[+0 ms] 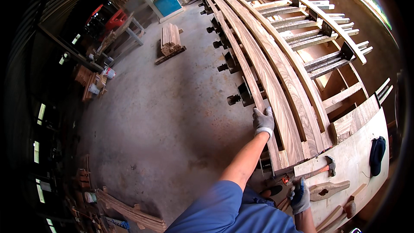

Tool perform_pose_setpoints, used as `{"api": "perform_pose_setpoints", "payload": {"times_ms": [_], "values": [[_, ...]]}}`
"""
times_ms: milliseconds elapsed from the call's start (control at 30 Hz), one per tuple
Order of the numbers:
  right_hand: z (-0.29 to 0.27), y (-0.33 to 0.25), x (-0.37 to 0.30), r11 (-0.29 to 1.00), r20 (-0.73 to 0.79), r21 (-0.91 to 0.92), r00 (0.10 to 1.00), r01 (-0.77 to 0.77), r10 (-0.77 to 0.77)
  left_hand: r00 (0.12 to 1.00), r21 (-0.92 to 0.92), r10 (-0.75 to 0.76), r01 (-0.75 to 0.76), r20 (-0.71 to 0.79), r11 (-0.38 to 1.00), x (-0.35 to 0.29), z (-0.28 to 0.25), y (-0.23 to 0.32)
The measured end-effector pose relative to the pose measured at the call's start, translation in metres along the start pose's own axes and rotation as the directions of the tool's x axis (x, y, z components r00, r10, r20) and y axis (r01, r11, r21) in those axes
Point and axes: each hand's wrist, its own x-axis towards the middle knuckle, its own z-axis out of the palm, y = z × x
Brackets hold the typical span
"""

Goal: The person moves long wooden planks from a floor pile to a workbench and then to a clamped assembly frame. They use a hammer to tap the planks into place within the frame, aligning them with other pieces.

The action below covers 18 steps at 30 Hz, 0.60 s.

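My left hand [263,123], in a grey glove, is closed over the outer edge of a long narrow wooden strip [242,62]. That strip is the leftmost of a panel of slatted boards; beside it runs a wider grained board [276,90]. Down at the near end, my gloved right hand [300,197] has its fingers curled, and what they hold, if anything, is hidden. Just above it lies the handle of a claw hammer [321,170], its head to the right. A wooden block with a hole [325,191] lies right next to that hand.
Black clamp ends [234,99] stick out along the panel's left side. Paired bars [332,64] stand across its right side. A pale board [362,146] carries a dark cloth item [377,156]. Stacked wood [170,39] and curved slats [129,209] lie on the concrete floor.
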Motion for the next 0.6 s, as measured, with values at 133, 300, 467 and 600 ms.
{"api": "perform_pose_setpoints", "payload": {"times_ms": [133,300,467,600], "values": [[-0.02,0.016,-0.013,0.995,0.007,-0.006,0.995,-0.1,0.1,0.999,0.002,0.021,-0.021,-0.038,1.0,0.001,0.004,-0.004],[-0.018,0.026,-0.031,0.984,0.046,-0.065,0.985,-0.165,0.168,0.999,0.01,0.015,-0.015,-0.046,1.0,0.002,0.008,-0.003],[0.01,0.013,-0.043,0.977,0.09,-0.138,0.98,-0.164,0.178,0.998,0.018,0.032,-0.031,-0.061,0.999,0.006,0.013,-0.011],[0.007,0.017,-0.043,0.965,0.112,-0.23,0.982,-0.126,0.154,0.998,0.018,0.036,-0.035,-0.059,0.999,0.006,0.011,-0.01]]}}
